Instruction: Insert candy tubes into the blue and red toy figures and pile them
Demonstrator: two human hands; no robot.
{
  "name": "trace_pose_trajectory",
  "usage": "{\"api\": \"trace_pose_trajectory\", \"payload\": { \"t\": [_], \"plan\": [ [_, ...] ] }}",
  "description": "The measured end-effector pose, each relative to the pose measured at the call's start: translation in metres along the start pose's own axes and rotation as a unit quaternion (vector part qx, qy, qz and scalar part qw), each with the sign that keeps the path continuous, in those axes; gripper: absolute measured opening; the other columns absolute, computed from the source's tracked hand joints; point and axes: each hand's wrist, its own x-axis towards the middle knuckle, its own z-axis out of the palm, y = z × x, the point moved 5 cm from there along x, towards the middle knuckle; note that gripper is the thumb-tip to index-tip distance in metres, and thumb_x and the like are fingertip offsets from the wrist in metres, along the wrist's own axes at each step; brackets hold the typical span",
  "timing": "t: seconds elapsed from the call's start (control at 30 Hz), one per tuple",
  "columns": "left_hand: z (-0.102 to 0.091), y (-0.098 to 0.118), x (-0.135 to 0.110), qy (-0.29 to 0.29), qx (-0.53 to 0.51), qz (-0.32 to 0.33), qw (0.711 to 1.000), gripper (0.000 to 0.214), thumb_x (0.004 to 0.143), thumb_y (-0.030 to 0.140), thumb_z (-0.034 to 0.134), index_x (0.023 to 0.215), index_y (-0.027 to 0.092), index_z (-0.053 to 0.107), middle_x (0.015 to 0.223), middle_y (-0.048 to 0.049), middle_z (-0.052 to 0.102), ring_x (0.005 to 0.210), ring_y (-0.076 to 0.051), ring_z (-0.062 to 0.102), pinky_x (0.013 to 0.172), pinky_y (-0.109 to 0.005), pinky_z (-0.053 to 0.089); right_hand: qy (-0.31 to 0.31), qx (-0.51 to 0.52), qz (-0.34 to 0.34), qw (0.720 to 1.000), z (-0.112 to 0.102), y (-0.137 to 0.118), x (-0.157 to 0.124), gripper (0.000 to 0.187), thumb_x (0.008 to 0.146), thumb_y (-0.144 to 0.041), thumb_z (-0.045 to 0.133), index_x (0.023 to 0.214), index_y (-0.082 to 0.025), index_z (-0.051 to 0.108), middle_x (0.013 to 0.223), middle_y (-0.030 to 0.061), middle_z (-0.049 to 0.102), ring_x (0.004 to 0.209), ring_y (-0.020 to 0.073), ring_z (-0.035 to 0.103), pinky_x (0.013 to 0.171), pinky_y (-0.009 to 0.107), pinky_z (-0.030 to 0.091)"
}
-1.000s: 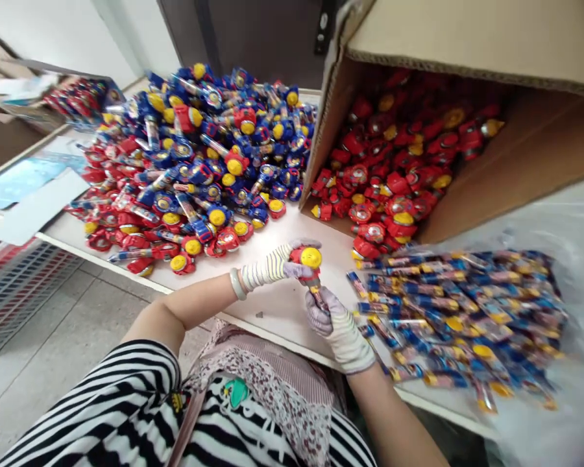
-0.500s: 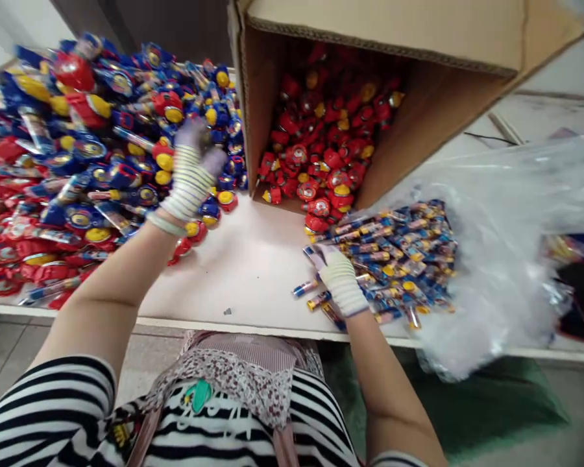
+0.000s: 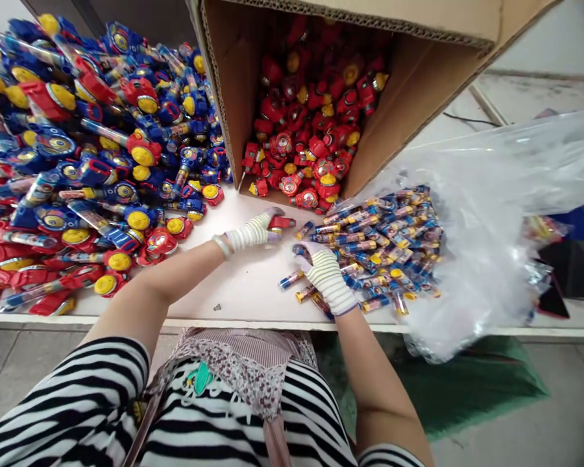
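Note:
My left hand [image 3: 254, 231], in a striped glove, is closed round a red toy piece [image 3: 281, 222] just above the white table [image 3: 253, 285]. My right hand [image 3: 325, 275], also gloved, rests on the near edge of a heap of small candy tubes [image 3: 387, 250] and its fingers pinch one tube [image 3: 302, 250]. The two hands are a short way apart, in front of an open cardboard box [image 3: 224, 110] lying on its side and full of red toy pieces [image 3: 311, 143].
A large heap of assembled blue and red toys [image 3: 92, 168] covers the table's left half. The candy tubes spill from a clear plastic bag [image 3: 491, 220] on the right. A green mat [image 3: 472, 389] lies on the floor below the table edge.
My left hand left the assembled toy on the left heap, then came back to the box mouth and took a red piece. My right hand went to the tube heap and stays there.

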Motion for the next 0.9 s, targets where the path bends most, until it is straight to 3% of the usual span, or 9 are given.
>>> {"api": "trace_pose_trajectory", "payload": {
  "t": [0.1, 0.2, 0.33, 0.4, 0.53, 0.67, 0.8, 0.9],
  "plan": [
    [-0.016, 0.001, -0.048, 0.027, -0.088, -0.028, 0.995, 0.049, 0.087, 0.041, 0.069, 0.124, 0.013, 0.053, 0.115, -0.0177, 0.067, 0.097, -0.025, 0.065, 0.084, -0.038, 0.055, 0.056, 0.09, -0.024, 0.994, -0.009, -0.009, -0.001, 0.043, 0.097, -0.03, 0.051, 0.137, -0.016, 0.061, 0.129, 0.0144, 0.068, 0.114, 0.0275, 0.064, 0.102, 0.043, 0.051],
    [-0.022, 0.004, -0.078, 0.045, -0.235, -0.062, 0.969, 0.056, 0.084, 0.042, 0.07, 0.129, 0.014, 0.051, 0.104, -0.0104, 0.067, 0.079, -0.018, 0.063, 0.071, -0.031, 0.054, 0.028, 0.101, -0.068, 0.992, -0.01, -0.027, 0.008, 0.042, 0.094, -0.031, 0.055, 0.133, -0.017, 0.064, 0.127, 0.0138, 0.068, 0.115, 0.0286, 0.063, 0.103, 0.044, 0.05],
    [-0.028, 0.002, -0.092, 0.092, -0.323, -0.086, 0.938, 0.055, 0.08, 0.044, 0.067, 0.124, 0.016, 0.05, 0.093, -0.0052, 0.065, 0.067, -0.016, 0.061, 0.059, -0.027, 0.05, 0.072, 0.098, -0.056, 0.991, -0.015, -0.036, 0.014, 0.033, 0.085, -0.035, 0.066, 0.115, -0.02, 0.072, 0.121, 0.0128, 0.067, 0.118, 0.0328, 0.059, 0.107, 0.05, 0.046],
    [-0.029, 0.001, -0.096, 0.102, -0.328, -0.085, 0.935, 0.051, 0.079, 0.042, 0.067, 0.119, 0.016, 0.05, 0.092, -0.0052, 0.065, 0.067, -0.016, 0.061, 0.058, -0.026, 0.05, 0.098, 0.18, -0.029, 0.978, -0.014, -0.033, 0.012, 0.033, 0.084, -0.04, 0.067, 0.112, -0.022, 0.068, 0.113, 0.0109, 0.067, 0.11, 0.0309, 0.062, 0.103, 0.05, 0.049],
    [-0.028, -0.003, -0.103, 0.118, -0.356, -0.081, 0.923, 0.056, 0.077, 0.043, 0.067, 0.123, 0.016, 0.051, 0.094, -0.0053, 0.063, 0.07, -0.016, 0.061, 0.056, -0.024, 0.05, 0.092, 0.358, 0.025, 0.929, -0.003, -0.032, 0.007, 0.035, 0.081, -0.046, 0.067, 0.105, -0.024, 0.053, 0.099, 0.0055, 0.066, 0.087, 0.0227, 0.066, 0.085, 0.042, 0.056],
    [-0.029, -0.001, -0.105, 0.109, -0.351, -0.073, 0.927, 0.056, 0.078, 0.041, 0.068, 0.126, 0.016, 0.053, 0.093, -0.0053, 0.063, 0.07, -0.016, 0.059, 0.054, -0.022, 0.049, 0.045, 0.323, 0.005, 0.945, -0.001, -0.043, 0.006, 0.032, 0.081, -0.044, 0.066, 0.102, -0.024, 0.051, 0.096, 0.0052, 0.065, 0.082, 0.0215, 0.064, 0.079, 0.039, 0.056],
    [-0.038, 0.003, -0.101, 0.134, -0.353, -0.065, 0.924, 0.056, 0.079, 0.049, 0.067, 0.122, 0.015, 0.054, 0.088, -0.0049, 0.062, 0.062, -0.014, 0.057, 0.047, -0.02, 0.044, 0.063, 0.223, -0.026, 0.972, -0.015, -0.039, 0.006, 0.03, 0.086, -0.043, 0.06, 0.107, -0.022, 0.055, 0.095, 0.0069, 0.068, 0.08, 0.0228, 0.065, 0.078, 0.04, 0.055],
    [-0.044, 0.01, -0.098, 0.116, -0.323, -0.057, 0.938, 0.053, 0.081, 0.048, 0.066, 0.121, 0.016, 0.054, 0.087, -0.0041, 0.062, 0.06, -0.013, 0.056, 0.046, -0.02, 0.042, 0.047, 0.171, -0.037, 0.983, -0.017, -0.034, 0.007, 0.031, 0.088, -0.042, 0.059, 0.111, -0.021, 0.058, 0.097, 0.0084, 0.071, 0.083, 0.0244, 0.067, 0.079, 0.04, 0.056]
  ]
}}
